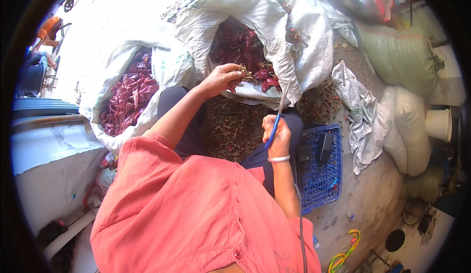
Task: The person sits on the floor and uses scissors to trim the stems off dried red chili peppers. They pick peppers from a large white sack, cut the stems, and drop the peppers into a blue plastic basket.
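My left hand [223, 80] reaches to the mouth of a white woven sack, its fingers closed round dried red chilies with pale stems [245, 73]. More dark red chilies [238, 42] fill this sack [194, 15]. Blue-handled scissors [277, 123] are in my closed right hand [278, 135], above my right knee. Their long metal blades point up and away, close to the sack's right edge, and look nearly together. Between my legs lies a brown heap of stems and scraps [233, 128].
A second white sack [91, 96] of dark red chilies [130, 99] stands on the left. To my right sit a blue plastic basket [338, 172] with a black object, a crumpled white sack [360, 118] and full sacks [400, 60]. A cable [301, 229] hangs by my right arm.
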Demonstrator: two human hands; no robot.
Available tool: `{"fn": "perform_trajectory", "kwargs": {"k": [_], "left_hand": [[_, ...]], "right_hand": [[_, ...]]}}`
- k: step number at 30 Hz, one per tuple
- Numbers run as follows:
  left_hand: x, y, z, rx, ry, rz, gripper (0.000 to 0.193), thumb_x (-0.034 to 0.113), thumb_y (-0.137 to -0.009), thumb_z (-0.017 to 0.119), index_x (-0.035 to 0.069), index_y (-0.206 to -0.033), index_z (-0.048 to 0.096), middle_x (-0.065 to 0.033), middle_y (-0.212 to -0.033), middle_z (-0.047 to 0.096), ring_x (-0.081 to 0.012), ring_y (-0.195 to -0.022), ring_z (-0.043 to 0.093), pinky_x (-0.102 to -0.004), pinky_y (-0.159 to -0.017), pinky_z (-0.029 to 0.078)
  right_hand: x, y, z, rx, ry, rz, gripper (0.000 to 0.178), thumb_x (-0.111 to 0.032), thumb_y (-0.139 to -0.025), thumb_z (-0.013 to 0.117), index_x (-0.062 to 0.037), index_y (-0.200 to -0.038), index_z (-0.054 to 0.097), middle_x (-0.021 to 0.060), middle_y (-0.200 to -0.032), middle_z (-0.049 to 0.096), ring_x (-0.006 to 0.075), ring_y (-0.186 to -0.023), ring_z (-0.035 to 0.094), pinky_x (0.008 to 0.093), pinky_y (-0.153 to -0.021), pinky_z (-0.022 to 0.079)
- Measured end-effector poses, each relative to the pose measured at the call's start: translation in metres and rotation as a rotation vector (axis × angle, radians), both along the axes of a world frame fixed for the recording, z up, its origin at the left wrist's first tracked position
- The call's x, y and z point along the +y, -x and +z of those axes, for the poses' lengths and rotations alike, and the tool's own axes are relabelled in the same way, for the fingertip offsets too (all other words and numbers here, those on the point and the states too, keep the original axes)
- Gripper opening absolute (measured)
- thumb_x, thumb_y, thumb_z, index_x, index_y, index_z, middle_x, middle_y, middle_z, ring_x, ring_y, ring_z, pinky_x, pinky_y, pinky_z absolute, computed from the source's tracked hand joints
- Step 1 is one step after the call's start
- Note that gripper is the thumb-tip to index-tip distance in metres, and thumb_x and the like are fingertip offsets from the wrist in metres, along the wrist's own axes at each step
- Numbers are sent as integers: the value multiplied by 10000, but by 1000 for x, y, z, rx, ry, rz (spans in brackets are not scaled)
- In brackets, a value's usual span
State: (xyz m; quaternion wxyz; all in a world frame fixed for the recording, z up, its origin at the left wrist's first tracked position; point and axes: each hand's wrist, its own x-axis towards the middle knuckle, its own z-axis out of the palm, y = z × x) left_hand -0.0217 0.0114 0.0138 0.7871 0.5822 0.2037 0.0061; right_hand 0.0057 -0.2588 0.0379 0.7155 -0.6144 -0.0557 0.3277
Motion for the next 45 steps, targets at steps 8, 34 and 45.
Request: {"fn": "perform_trajectory", "kwargs": {"k": [8, 34, 45], "left_hand": [[-29, 45, 3, -40, 656, -69, 288, 251, -998, 469, 31, -1167, 543, -128, -980, 642, -190, -747, 652, -319, -642, 565], [-49, 38, -25, 155, 931, -68, 201, 229, -973, 472, 47, -950, 557, -43, -732, 553, -89, -473, 424, -202, -407, 360], [-49, -12, -29, 44, -590, -361, 310, 197, -862, 665, -10, -1092, 655, -100, -991, 697, -175, -925, 657, -314, -840, 505]], "right_hand": [[11, 4, 9, 28, -27, 12, 237, -262, -899, 698, -51, -952, 603, 24, -792, 603, 38, -475, 490, 179, -419, 389], [-27, 10, -27, 73, 38, -38, 235, -131, -859, 732, -33, -1017, 589, 24, -784, 624, 35, -492, 479, 186, -436, 393], [-25, -1, -27, 40, 108, -74, 199, -134, -866, 727, -25, -952, 585, -23, -719, 573, 29, -554, 492, 188, -471, 384]]}}
